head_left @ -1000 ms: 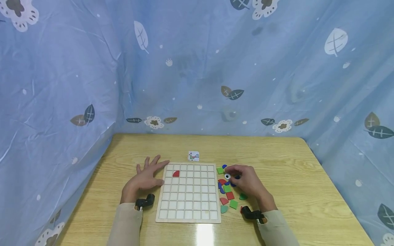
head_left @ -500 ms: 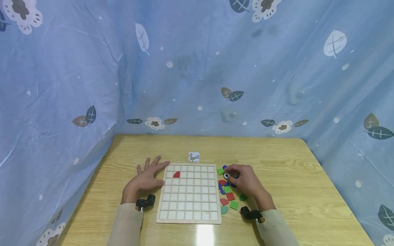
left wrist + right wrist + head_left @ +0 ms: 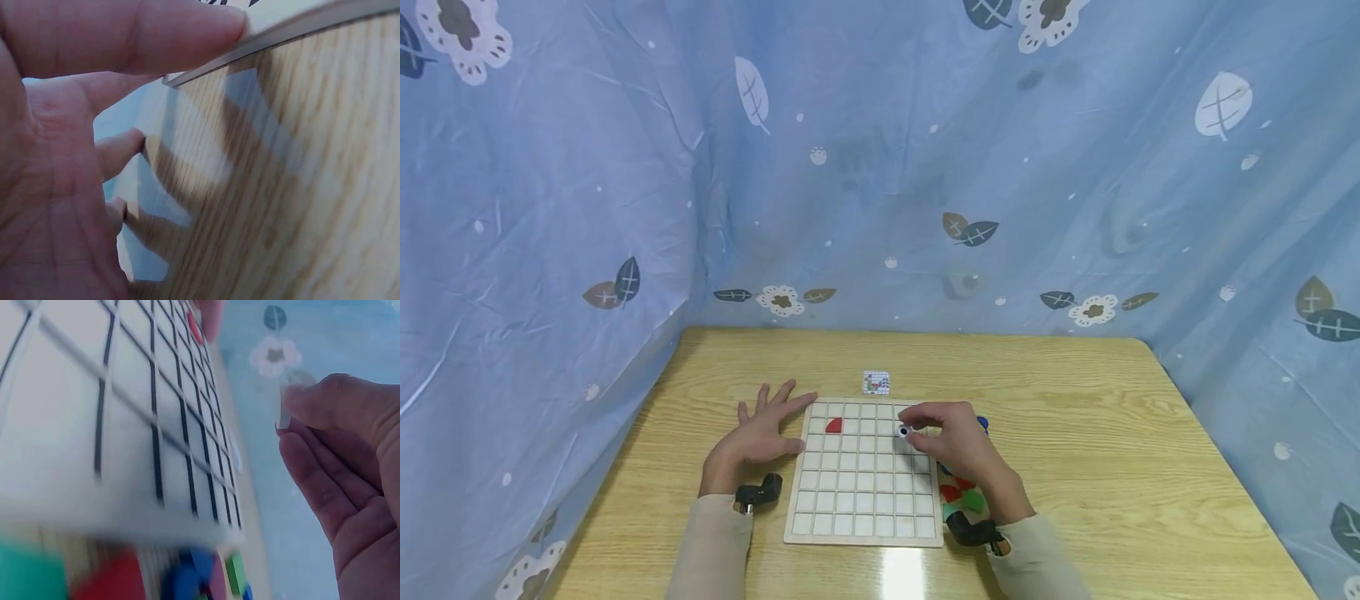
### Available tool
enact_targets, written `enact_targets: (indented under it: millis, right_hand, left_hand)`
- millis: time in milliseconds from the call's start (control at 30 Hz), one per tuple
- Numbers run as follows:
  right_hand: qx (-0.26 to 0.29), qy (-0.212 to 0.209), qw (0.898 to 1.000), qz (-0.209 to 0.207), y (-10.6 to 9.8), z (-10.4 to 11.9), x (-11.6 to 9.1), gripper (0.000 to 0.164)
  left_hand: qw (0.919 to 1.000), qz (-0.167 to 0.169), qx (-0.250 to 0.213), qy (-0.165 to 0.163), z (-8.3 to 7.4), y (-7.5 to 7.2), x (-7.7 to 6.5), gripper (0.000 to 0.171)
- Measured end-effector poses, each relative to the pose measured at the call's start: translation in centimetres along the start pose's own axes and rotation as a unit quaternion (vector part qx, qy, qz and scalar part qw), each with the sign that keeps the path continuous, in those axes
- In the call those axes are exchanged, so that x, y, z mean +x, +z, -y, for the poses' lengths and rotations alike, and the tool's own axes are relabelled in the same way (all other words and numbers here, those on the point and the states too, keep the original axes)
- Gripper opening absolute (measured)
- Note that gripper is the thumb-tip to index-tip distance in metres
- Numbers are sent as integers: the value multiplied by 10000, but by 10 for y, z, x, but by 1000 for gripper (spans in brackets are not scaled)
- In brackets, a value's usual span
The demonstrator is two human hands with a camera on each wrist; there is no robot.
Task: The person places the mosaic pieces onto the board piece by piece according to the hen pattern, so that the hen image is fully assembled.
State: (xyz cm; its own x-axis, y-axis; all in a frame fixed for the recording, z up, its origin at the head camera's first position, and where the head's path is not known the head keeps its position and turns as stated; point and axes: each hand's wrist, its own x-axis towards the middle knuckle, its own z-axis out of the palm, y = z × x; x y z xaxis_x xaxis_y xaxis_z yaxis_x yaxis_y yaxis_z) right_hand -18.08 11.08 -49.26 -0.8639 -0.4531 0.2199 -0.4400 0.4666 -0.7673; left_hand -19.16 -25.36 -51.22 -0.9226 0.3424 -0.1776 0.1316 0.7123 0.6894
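My right hand [image 3: 957, 435] pinches a small white round tile with a black dot [image 3: 903, 431] between thumb and fingertips, over the upper right of the grid board [image 3: 853, 502]. In the right wrist view the tile [image 3: 284, 409] shows edge-on and is raised above the board. My left hand [image 3: 758, 436] lies at the board's left side with fingers spread; its index finger reaches the top left corner and its thumb touches the left rim. A red quarter-circle tile [image 3: 834, 426] sits in a cell of the second row. The right hand hides part of the board's right side.
Several loose coloured tiles lie right of the board, partly under the right arm, among them a green tile [image 3: 973, 500], a red tile [image 3: 951, 492] and a blue tile [image 3: 982, 423]. A small pattern card [image 3: 876, 382] lies behind the board. A blue curtain [image 3: 880, 192] surrounds the table [image 3: 1075, 417].
My right hand has lifted the white round tile from among the loose tiles and carried it left, over the board. The left hand stays at the board's edge.
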Motion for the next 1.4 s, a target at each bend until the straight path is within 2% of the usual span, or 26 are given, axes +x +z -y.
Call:
enact_targets:
  millis: [267, 767, 1067, 1400]
  right_hand:
    - [395, -192, 9985, 335, 31, 16, 20, 26]
    - [-164, -534, 9961, 677, 89, 23, 55, 22]
    - [-706, -864, 9919, 614, 97, 30, 59, 23]
    - [-1044, -834, 9886, 692, 101, 34, 61, 19]
  left_hand:
    - [10000, 62, 58, -31, 0, -2, -2, 86]
    - [9997, -6, 130, -212, -5, -4, -4, 85]
    - [9995, -72, 178, -264, -7, -4, -5, 86]
    - [9993, -53, 242, -264, -8, -3, -6, 89]
